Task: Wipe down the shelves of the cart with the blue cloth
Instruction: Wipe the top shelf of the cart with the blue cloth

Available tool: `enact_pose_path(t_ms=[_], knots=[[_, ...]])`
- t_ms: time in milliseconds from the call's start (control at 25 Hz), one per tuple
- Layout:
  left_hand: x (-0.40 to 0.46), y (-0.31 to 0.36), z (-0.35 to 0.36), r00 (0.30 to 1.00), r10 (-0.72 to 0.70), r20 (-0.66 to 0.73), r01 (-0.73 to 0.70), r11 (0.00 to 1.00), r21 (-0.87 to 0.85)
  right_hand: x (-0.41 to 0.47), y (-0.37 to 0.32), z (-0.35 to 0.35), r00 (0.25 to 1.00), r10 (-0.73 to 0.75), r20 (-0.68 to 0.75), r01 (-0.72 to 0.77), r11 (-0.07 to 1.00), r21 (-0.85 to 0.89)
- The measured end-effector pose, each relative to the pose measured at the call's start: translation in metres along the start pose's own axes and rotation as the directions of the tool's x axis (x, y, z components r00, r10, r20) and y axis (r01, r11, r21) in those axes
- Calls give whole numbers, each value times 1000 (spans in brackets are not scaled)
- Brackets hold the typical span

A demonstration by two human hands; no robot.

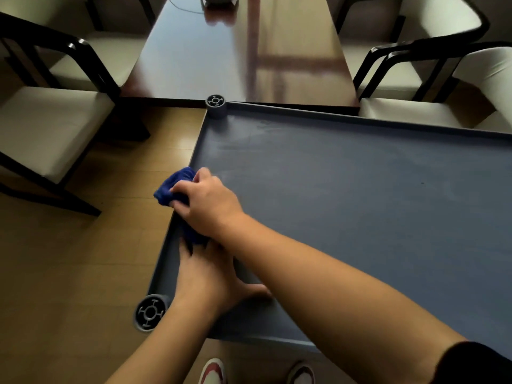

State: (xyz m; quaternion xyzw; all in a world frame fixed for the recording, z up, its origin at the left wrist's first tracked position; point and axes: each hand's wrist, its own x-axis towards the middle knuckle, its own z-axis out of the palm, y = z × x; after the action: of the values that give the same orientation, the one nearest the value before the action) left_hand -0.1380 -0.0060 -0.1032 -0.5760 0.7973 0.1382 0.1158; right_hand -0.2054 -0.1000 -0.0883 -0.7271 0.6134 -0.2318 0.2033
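Note:
The cart's top shelf (360, 189) is a grey-blue tray with a raised rim and round post caps at its corners. A bunched blue cloth (173, 187) lies over the shelf's left rim. My right hand (207, 202) is closed on the cloth, pressing it on the rim, with the forearm crossing over from the right. My left hand (210, 275) lies flat on the shelf just in front of it, fingers spread toward the cloth's lower end; the right wrist hides its fingertips.
A glossy dark wooden table (235, 51) butts against the cart's far edge. Cream-cushioned chairs with black frames stand left (47, 126) and right (415, 106). Wooden floor (83, 273) lies to the left. My shoes (213, 371) show below the cart's near rim.

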Motion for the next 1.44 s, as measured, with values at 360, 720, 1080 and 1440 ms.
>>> enact_pose_path(t_ms=[360, 720, 1080, 1440], knots=[[4, 0, 6, 1000, -1, 13, 3, 997, -83, 8, 21, 7, 996, 85, -5, -84, 984, -155], [7, -1, 10, 1000, -7, 23, 8, 997, -74, 18, 60, -23, 992, 80, 92, -39, 924, -380], [4, 5, 6, 999, -6, 36, 8, 999, -41, -75, 211, -136, 813, 509, -281, -581, 734, -352], [72, 3, -21, 990, 38, 136, -30, 998, -55, -61, 89, -59, 956, 201, -212, -235, 961, -149]])
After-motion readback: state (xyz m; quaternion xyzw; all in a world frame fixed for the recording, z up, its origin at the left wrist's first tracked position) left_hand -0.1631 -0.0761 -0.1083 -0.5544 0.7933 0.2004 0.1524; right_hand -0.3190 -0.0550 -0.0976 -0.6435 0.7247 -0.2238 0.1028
